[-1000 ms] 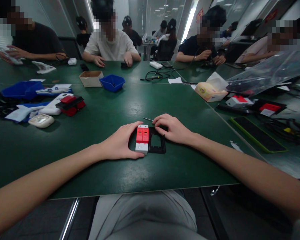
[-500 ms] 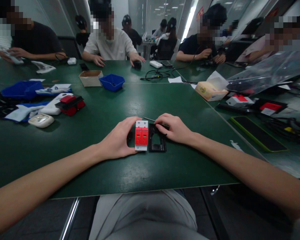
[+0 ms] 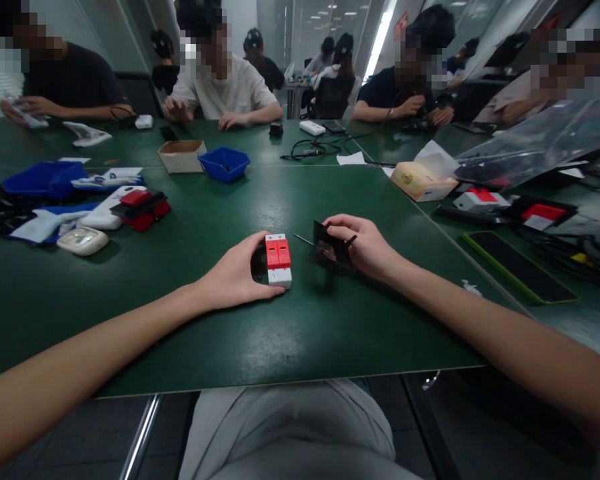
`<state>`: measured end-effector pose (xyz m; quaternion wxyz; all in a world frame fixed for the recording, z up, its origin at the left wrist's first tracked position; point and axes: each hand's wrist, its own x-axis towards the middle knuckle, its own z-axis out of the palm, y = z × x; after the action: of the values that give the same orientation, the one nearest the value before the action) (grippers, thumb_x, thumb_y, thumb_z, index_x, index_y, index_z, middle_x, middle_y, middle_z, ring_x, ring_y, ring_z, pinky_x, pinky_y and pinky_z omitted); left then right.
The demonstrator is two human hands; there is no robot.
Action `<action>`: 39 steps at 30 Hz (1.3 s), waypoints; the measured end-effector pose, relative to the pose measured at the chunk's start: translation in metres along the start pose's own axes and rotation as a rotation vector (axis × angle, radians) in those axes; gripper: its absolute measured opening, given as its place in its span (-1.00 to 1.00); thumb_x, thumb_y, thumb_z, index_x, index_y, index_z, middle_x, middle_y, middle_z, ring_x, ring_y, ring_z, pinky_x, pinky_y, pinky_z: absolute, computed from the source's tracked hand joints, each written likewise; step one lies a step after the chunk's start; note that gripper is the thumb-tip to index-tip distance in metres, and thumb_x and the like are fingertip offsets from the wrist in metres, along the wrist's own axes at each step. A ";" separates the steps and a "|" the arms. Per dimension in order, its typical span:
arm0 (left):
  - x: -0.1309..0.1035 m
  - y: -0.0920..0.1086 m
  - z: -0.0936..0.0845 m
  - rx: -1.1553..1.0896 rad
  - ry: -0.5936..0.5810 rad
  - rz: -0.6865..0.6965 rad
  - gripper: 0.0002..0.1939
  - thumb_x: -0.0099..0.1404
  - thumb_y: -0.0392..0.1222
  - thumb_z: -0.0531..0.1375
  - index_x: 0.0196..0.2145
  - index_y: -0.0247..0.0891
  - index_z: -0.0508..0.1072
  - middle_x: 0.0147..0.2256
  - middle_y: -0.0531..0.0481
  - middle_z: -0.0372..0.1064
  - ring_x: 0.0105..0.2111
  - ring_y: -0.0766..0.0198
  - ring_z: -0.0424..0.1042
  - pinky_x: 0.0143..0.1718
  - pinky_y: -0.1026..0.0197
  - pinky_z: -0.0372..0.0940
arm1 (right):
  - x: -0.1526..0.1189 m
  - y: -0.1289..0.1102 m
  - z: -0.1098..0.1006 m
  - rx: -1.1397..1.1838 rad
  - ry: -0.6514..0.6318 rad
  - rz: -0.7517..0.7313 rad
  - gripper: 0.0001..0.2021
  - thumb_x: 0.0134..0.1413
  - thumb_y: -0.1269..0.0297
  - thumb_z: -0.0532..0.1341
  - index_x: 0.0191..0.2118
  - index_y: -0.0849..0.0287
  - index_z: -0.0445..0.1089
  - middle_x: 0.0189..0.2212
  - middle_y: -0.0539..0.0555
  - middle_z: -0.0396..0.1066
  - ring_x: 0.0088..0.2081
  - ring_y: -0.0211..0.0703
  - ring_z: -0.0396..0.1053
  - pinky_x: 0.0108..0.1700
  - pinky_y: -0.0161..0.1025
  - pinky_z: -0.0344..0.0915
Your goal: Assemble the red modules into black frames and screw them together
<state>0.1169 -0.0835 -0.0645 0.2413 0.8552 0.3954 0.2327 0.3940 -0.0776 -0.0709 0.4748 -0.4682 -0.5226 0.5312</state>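
My left hand [image 3: 235, 275] grips a red-and-white two-pole surge protector [image 3: 279, 257], fingers at its far end and thumb at its near end. The block is tilted a little on the green table. To the right, my right hand [image 3: 365, 245] pinches a black plastic frame [image 3: 327, 248] with an opening in it, raised off the tabletop. A thin metal shaft [image 3: 303, 239], like a screwdriver's, pokes out leftward from behind the frame. Its handle is hidden by the hand and frame.
At left lie a blue bin [image 3: 45, 179], a white oval object [image 3: 83, 241] and a red-and-black part [image 3: 141, 210]. Farther back are a cardboard box [image 3: 183, 157] and a small blue tray [image 3: 225, 165]. A green-edged black panel [image 3: 520, 267] is at right. Several people sit across the table.
My right hand has lifted the black frame off the table and moved it slightly right. The surge protector has shifted a little away and tilted. Across the table, a person's hand has left a small black object.
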 end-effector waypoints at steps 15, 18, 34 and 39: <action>-0.001 -0.007 0.002 0.060 -0.049 0.117 0.01 0.19 0.16 0.38 0.40 -0.29 0.04 0.31 -0.38 0.20 0.28 -0.20 0.29 0.30 -0.24 0.23 | -0.008 -0.008 0.004 0.370 -0.178 0.190 -0.71 -0.04 0.50 0.27 -0.13 0.14 0.47 -0.32 0.00 0.50 -0.27 -0.20 0.53 -0.16 -0.25 0.59; -0.001 -0.007 0.002 0.063 -0.047 0.181 -0.06 0.25 0.12 0.35 0.39 -0.27 0.04 0.32 -0.36 0.16 0.30 -0.18 0.25 0.33 -0.22 0.20 | -0.009 -0.007 0.006 0.404 -0.185 0.203 -0.72 -0.02 0.50 0.27 -0.14 0.15 0.47 -0.25 0.04 0.55 -0.21 -0.13 0.58 -0.13 -0.18 0.59; -0.008 -0.007 0.001 0.131 -0.033 0.359 -0.21 0.38 -0.03 0.27 0.43 -0.13 0.04 0.36 -0.32 0.03 0.36 -0.20 0.13 0.35 -0.25 0.18 | -0.031 -0.012 0.025 0.521 -0.316 0.015 -0.74 0.20 0.11 0.29 -0.04 0.03 0.52 0.15 0.06 0.50 0.25 0.04 0.37 0.31 0.13 0.25; -0.007 -0.010 0.002 0.164 -0.032 0.377 -0.18 0.38 -0.02 0.26 0.44 -0.19 -0.01 0.35 -0.37 0.04 0.36 -0.20 0.13 0.34 -0.27 0.19 | -0.031 -0.005 0.025 0.446 -0.361 -0.018 -0.74 0.11 0.22 0.42 -0.05 0.02 0.55 0.03 0.04 0.56 0.09 -0.10 0.48 0.08 -0.15 0.41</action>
<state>0.1087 -0.0837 -0.0730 0.1295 0.9343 0.2422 0.2272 0.3725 -0.1114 -0.0657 0.4700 -0.2453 -0.4731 0.7036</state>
